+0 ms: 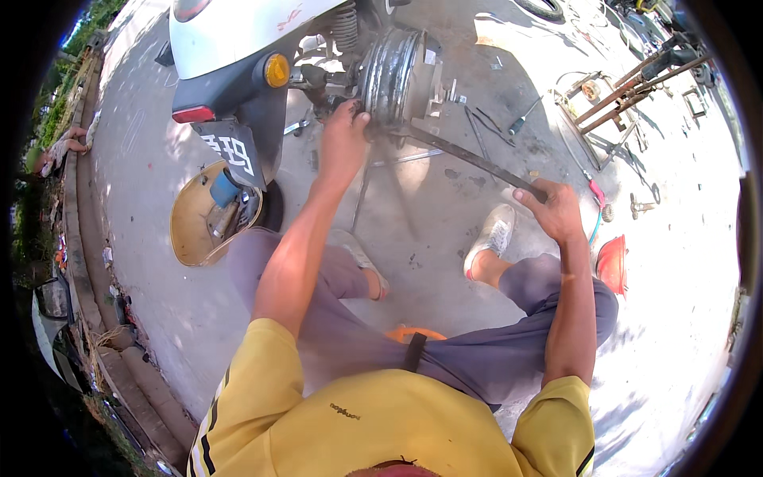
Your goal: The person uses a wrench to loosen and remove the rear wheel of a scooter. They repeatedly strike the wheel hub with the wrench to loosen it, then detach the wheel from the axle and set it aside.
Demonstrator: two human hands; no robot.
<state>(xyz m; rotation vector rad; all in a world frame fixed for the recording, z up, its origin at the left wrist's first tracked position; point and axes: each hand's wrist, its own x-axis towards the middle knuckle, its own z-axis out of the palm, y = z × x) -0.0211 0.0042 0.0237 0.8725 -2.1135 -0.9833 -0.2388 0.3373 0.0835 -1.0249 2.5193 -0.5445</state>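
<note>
A bare metal wheel rim (388,75) with a hub is mounted on the axle of a white three-wheeled vehicle (246,32). My left hand (343,139) is closed at the rim's lower left edge, its thumb on top and its other fingers partly hidden. In my right hand (554,211) is the near end of a long dark pry bar (477,161). The bar slants up to the left, and its far end meets the lower part of the rim and hub. Some blur around that end hides the exact contact.
A yellowish tub (191,226) with parts and a blue container stands at left. Pliers (494,127), a screwdriver (524,115) and a wrench (296,127) lie on the concrete. Right are a metal stand (604,119), a pink-handled air tool (596,191) and a red bowl-shaped object (611,266).
</note>
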